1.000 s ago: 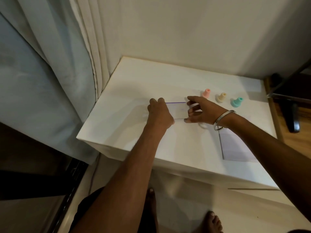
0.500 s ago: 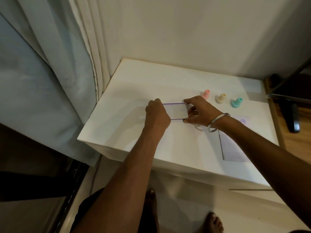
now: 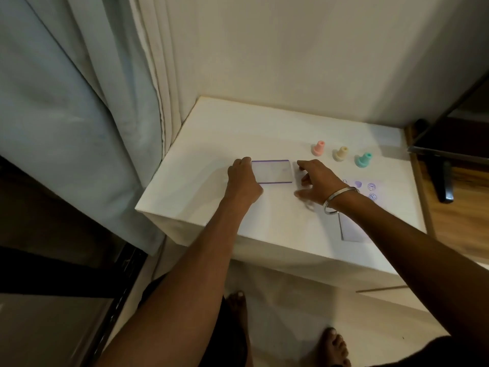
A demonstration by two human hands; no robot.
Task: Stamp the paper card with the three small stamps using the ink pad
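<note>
With the paper card (image 3: 370,188) at 3 o'clock already printed, left hand (image 3: 243,181) grips the closed ink pad (image 3: 272,172); right hand (image 3: 316,181) hovers loose-fingered. Judged next: setting the pad aside.

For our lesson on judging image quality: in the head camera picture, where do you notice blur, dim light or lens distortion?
Head view: the right hand is smeared at its fingertips; the left hand is sharper, at the ink pad. Light is dim and warm, with soft shadows on the table. The wide angle bends the curtain and table edges. Prints on the paper card are too small to read.
</note>
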